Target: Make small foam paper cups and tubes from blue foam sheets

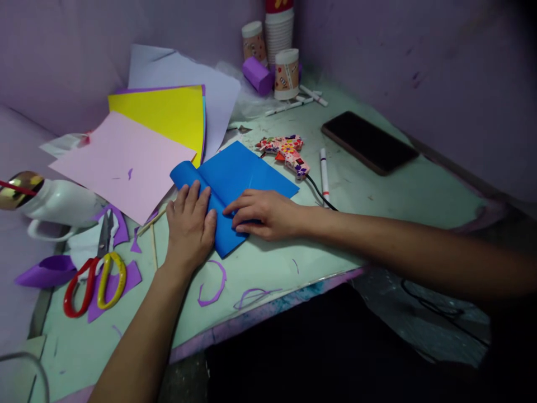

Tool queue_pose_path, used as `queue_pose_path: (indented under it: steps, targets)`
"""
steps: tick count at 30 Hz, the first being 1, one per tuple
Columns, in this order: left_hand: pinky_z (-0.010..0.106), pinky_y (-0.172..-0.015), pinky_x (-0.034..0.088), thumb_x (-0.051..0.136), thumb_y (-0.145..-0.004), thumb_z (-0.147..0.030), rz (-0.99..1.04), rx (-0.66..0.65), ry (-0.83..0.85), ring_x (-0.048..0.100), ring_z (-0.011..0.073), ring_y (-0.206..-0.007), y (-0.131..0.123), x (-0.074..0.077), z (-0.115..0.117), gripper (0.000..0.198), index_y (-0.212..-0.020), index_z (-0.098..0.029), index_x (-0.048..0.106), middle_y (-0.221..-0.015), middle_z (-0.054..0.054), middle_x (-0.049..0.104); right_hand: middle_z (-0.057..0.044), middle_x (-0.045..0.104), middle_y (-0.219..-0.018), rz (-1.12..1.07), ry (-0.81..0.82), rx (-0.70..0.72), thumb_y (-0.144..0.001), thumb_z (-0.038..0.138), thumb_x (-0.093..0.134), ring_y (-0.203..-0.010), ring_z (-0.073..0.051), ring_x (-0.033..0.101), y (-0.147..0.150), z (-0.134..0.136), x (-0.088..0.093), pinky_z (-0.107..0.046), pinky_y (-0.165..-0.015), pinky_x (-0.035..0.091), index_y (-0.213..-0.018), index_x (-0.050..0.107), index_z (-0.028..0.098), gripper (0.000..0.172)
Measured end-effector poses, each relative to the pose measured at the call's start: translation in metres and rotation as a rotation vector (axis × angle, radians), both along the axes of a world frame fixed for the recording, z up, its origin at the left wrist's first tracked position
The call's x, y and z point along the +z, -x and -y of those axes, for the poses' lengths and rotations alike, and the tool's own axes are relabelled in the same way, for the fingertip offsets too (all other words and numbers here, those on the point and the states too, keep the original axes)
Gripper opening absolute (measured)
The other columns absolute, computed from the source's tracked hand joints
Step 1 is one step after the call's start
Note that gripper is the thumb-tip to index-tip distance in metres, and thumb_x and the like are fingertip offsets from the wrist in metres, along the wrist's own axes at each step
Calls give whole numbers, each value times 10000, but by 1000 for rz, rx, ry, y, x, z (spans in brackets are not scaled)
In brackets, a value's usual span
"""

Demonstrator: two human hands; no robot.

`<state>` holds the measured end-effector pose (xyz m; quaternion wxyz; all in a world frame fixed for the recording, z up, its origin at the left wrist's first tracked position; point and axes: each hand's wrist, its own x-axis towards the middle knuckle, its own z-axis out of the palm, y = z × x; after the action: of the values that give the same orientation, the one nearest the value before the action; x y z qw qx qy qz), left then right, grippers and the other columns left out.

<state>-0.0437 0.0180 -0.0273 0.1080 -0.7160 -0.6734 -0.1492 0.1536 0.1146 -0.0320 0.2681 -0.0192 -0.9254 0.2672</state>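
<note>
A sheet of blue paper (247, 170) lies on the table, its left side folded or curled over toward the middle. My left hand (191, 229) rests flat on the folded part, fingers stretched out. On the edge of that flap, my right hand (264, 214) touches the paper with bent, slightly parted fingertips; nothing shows in its grasp. Just beyond the sheet is a flower-patterned glue gun (287, 151) with a black cord. Left of my left hand are scissors (98, 266) with one red and one yellow handle, lying over purple paper scraps (130, 277).
Pink paper (126, 162) and yellow paper (168, 115) lie at the back left, near a white mug (62, 204). Paper cups (287, 75) and a purple roll (257, 74) stand at the back. A phone (369, 140) and a white marker (324, 176) lie to the right.
</note>
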Motion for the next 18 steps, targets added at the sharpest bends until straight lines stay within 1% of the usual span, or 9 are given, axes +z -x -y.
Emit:
queue_pose_path:
  steps: [2,6,10,12,14,16,18]
  targets:
    - [559,-1074,260,282,-947,-375,-17,1,2,328,369,-1359,-1,-1,0,542,-1351,-68,475,-1455,202,414,-90,689,-1131,37,-3,-4,-892,196,545,-982,-201,586,0,1,2,-335,-855,457,-905,694,147,157]
    - [581,-1062,261,287,-943,-367,-30,15,25,326,381,-1358,-2,-1,-1,540,-1356,-70,468,-1461,202,405,-84,698,-1129,79,-12,-26,-895,210,542,-989,-215,588,0,2,5,-332,-810,463,-907,699,147,169]
    - [593,-1055,260,293,-942,-366,-38,23,29,322,380,-1360,-3,-1,-1,533,-1363,-87,462,-1468,193,398,-80,709,-1094,89,-40,-35,-894,219,543,-974,-230,595,0,2,4,-335,-757,474,-910,697,150,169]
    - [591,-1056,261,289,-943,-368,-32,24,24,324,381,-1359,-2,-1,-1,537,-1365,-81,458,-1467,196,399,-96,696,-1113,19,-25,-14,-897,214,538,-995,-224,598,1,1,1,-345,-795,484,-935,686,139,170]
    - [583,-1062,263,286,-945,-373,-16,21,18,320,380,-1361,-2,-1,0,545,-1364,-69,457,-1463,203,403,-122,669,-1152,-122,34,-36,-902,200,525,-1053,-205,592,1,-3,-1,-356,-884,473,-974,668,127,176]
    - [577,-1071,260,285,-946,-378,3,19,16,315,374,-1367,-2,0,1,547,-1360,-66,460,-1462,206,402,-134,655,-1161,-257,132,-121,-897,164,508,-1109,-183,579,1,-7,-2,-358,-957,446,-1009,646,122,183]
    - [586,-1074,256,284,-946,-378,17,21,17,310,372,-1371,-2,0,1,545,-1359,-67,460,-1465,209,397,-119,665,-1132,-312,237,-224,-874,119,503,-1090,-170,588,-1,-11,0,-349,-951,458,-1028,632,132,201]
